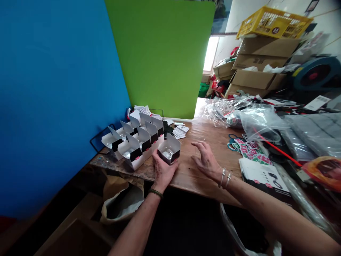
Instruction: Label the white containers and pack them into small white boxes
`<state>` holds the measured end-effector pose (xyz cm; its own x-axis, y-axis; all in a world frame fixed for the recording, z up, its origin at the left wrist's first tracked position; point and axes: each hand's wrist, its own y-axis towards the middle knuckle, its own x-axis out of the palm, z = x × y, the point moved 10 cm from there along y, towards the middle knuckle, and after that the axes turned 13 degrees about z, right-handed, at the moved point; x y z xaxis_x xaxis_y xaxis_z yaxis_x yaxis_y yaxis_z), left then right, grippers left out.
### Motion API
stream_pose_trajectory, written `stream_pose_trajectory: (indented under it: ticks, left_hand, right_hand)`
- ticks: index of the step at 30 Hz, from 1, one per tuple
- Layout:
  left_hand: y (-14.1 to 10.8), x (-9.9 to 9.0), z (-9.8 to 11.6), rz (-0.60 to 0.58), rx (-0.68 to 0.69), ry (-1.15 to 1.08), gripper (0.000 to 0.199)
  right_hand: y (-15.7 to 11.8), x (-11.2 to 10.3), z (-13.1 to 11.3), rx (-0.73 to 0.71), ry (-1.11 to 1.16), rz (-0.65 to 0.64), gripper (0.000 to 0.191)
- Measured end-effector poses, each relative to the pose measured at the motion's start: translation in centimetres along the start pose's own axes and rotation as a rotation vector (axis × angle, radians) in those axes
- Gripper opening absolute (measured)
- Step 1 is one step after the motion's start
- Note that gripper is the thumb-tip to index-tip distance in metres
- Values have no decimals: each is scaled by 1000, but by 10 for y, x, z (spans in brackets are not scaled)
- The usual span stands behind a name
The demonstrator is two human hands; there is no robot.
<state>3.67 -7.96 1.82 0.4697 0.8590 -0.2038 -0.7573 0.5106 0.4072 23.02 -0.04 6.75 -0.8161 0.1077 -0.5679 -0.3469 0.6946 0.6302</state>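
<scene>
My left hand grips a small black-and-white carton from its near side, thumb and fingers on either side of it. Its lid flap stands up, and something clear and shiny lies inside. To the left, several like cartons are lined up in rows, their flaps raised too; clear contents show in the nearer ones. My right hand hovers over the wooden table, right of the held carton and apart from it. Its fingers are spread, with nothing in them.
White paper slips lie behind the held carton. On the right are printed tags, a stack of flat printed cartons and clear plastic bags. Blue and green panels stand at the left and back. A paper bag sits below the edge.
</scene>
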Motion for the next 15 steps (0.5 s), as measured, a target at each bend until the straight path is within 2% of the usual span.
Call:
stream_pose_trajectory:
  ticks: [3, 5, 10, 13, 15]
  left_hand:
    - [-2, 2, -5, -63, -26, -71, 94]
    - [-6, 3, -8, -79, -42, -90, 92]
    - [-19, 2, -27, -42, -112, 114, 106]
    - [-17, 6, -25, -116, -102, 93, 120]
    - [-12, 9, -25, -203, -121, 46, 125]
  right_hand:
    - [26, 40, 62, 177, -82, -59, 39]
    - [57, 65, 85, 213, -122, -65, 34]
    - [140, 121, 119, 284, -183, -90, 34]
    - [161, 145, 137, 326, -173, -193, 31]
    - [161, 149, 151, 351, -150, -258, 30]
